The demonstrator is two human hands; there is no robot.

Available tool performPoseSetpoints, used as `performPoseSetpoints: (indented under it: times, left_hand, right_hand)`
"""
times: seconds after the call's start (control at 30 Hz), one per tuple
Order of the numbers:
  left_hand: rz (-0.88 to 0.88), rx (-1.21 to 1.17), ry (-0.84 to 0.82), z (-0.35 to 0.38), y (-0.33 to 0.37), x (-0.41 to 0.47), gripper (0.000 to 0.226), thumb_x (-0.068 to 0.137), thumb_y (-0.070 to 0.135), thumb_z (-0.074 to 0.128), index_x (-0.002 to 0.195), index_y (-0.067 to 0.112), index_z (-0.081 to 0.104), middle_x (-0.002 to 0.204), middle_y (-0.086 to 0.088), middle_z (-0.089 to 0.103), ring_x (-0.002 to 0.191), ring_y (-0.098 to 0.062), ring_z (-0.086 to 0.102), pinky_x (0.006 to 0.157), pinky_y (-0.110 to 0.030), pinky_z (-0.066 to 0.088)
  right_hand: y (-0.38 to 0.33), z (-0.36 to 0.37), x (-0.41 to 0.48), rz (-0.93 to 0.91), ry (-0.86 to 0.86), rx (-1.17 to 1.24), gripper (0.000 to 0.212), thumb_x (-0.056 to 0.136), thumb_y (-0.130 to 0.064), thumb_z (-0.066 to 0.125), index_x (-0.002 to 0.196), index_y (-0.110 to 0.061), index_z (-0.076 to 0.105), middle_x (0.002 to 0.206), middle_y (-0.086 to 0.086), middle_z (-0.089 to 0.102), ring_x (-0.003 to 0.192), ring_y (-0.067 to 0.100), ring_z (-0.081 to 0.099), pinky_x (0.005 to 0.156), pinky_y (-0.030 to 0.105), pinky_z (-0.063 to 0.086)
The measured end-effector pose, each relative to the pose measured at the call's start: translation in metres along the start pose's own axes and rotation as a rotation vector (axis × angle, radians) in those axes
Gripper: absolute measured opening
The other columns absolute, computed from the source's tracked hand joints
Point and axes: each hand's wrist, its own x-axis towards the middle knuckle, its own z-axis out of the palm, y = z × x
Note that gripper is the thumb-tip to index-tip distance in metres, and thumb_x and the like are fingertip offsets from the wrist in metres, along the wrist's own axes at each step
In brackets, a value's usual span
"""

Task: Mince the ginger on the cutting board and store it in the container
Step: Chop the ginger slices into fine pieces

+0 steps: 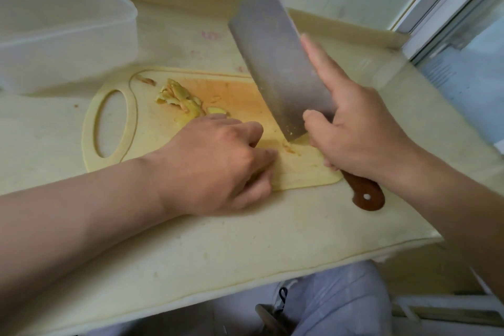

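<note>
Ginger in pale yellow slices (178, 97) lies on the cream plastic cutting board (90, 128), just behind the left hand (218, 155), whose fingers curl down beside the blade. Whether that grip holds a piece I cannot tell. The right hand (360, 128) has its grip closed on the wooden handle of the broad steel cleaver (275, 63). Best tuck the fingertips, let the knuckles guide the blade, and rock in short strokes. The translucent plastic container (68, 35) stands on the pale bench (218, 254), beyond the board.

A cream counter (218, 240) runs beside a window (469, 68).
</note>
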Motion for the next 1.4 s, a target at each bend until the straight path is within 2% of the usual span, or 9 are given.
performPoseSetpoints:
  times: [0.07, 0.13, 0.3, 0.43, 0.8, 1.0, 1.1, 1.3, 1.4]
  left_hand:
    - [-0.002, 0.004, 0.018, 0.000, 0.000, 0.000, 0.043, 0.095, 0.040, 0.040, 0.087, 0.012, 0.072, 0.069, -0.007, 0.047, 0.054, -0.035, 0.049, 0.056, -0.040, 0.049]
    - [-0.008, 0.007, 0.053, -0.001, 0.000, 0.000, 0.037, 0.094, 0.035, 0.045, 0.075, 0.011, 0.066, 0.066, -0.007, 0.045, 0.051, -0.034, 0.046, 0.055, -0.038, 0.046]
    - [-0.053, 0.019, 0.143, -0.002, 0.002, -0.001, 0.034, 0.091, 0.023, 0.051, 0.058, 0.014, 0.050, 0.058, -0.006, 0.042, 0.047, -0.033, 0.041, 0.051, -0.034, 0.041]
    - [-0.074, 0.025, 0.164, 0.000, 0.002, -0.003, 0.032, 0.089, 0.022, 0.050, 0.058, 0.014, 0.047, 0.056, -0.006, 0.041, 0.045, -0.033, 0.040, 0.049, -0.037, 0.044]
    - [-0.076, -0.010, 0.161, 0.001, 0.001, -0.003, 0.032, 0.088, 0.023, 0.052, 0.058, 0.014, 0.046, 0.057, -0.006, 0.043, 0.044, -0.034, 0.041, 0.049, -0.038, 0.045]
    - [-0.118, -0.004, 0.122, 0.000, 0.001, -0.003, 0.031, 0.087, 0.021, 0.054, 0.059, 0.011, 0.045, 0.057, -0.006, 0.042, 0.046, -0.032, 0.037, 0.047, -0.036, 0.042]
    - [-0.140, -0.004, 0.101, -0.002, 0.003, -0.003, 0.030, 0.087, 0.020, 0.055, 0.060, 0.012, 0.044, 0.058, -0.006, 0.041, 0.047, -0.031, 0.036, 0.047, -0.036, 0.041]
    - [-0.219, 0.049, 0.103, -0.004, 0.003, -0.001, 0.029, 0.087, 0.019, 0.055, 0.060, 0.011, 0.049, 0.060, -0.005, 0.042, 0.049, -0.029, 0.037, 0.048, -0.038, 0.041]
    - [-0.316, 0.077, 0.130, -0.007, 0.001, 0.004, 0.024, 0.087, 0.019, 0.056, 0.066, 0.008, 0.060, 0.064, -0.006, 0.047, 0.053, -0.029, 0.043, 0.051, -0.040, 0.043]
  right_hand:
    - [0.003, -0.003, -0.008, 0.069, 0.049, 0.129, 0.090, 0.096, -0.005, 0.051, 0.154, -0.064, 0.017, 0.068, 0.020, 0.066, 0.048, 0.036, 0.061, 0.043, 0.042, 0.056]
    - [0.005, -0.010, -0.013, 0.104, 0.043, 0.181, 0.090, 0.096, -0.003, 0.050, 0.152, -0.067, 0.019, 0.072, 0.012, 0.068, 0.046, 0.033, 0.060, 0.041, 0.031, 0.054]
    - [0.001, -0.021, -0.020, 0.148, -0.181, 0.171, 0.093, 0.098, -0.002, 0.052, 0.142, -0.078, 0.020, 0.060, 0.011, 0.064, 0.040, 0.025, 0.056, 0.043, 0.038, 0.056]
    - [0.009, -0.020, -0.009, 0.188, -0.289, 0.130, 0.092, 0.097, -0.002, 0.051, 0.145, -0.075, 0.022, 0.057, 0.006, 0.062, 0.039, 0.022, 0.054, 0.043, 0.037, 0.053]
    - [0.029, -0.038, 0.046, 0.223, -0.257, 0.019, 0.091, 0.095, 0.000, 0.050, 0.155, -0.062, 0.022, 0.054, 0.005, 0.061, 0.037, 0.019, 0.053, 0.036, 0.027, 0.045]
    - [0.033, -0.036, 0.050, 0.220, -0.249, 0.301, 0.084, 0.099, 0.002, 0.056, 0.141, -0.068, 0.040, 0.061, 0.020, 0.060, 0.037, 0.024, 0.046, 0.038, 0.031, 0.046]
    - [0.035, -0.029, 0.059, 0.196, -0.252, 0.476, 0.081, 0.099, 0.004, 0.056, 0.128, -0.070, 0.046, 0.057, 0.016, 0.058, 0.035, 0.021, 0.045, 0.036, 0.028, 0.044]
    - [0.045, -0.018, 0.069, 0.150, -0.306, 0.594, 0.081, 0.098, 0.006, 0.055, 0.139, -0.063, 0.041, 0.056, 0.013, 0.058, 0.036, 0.021, 0.045, 0.036, 0.028, 0.042]
    - [0.043, -0.014, 0.064, 0.134, -0.335, 0.616, 0.081, 0.098, 0.007, 0.054, 0.124, -0.070, 0.045, 0.054, 0.010, 0.058, 0.036, 0.020, 0.045, 0.035, 0.028, 0.043]
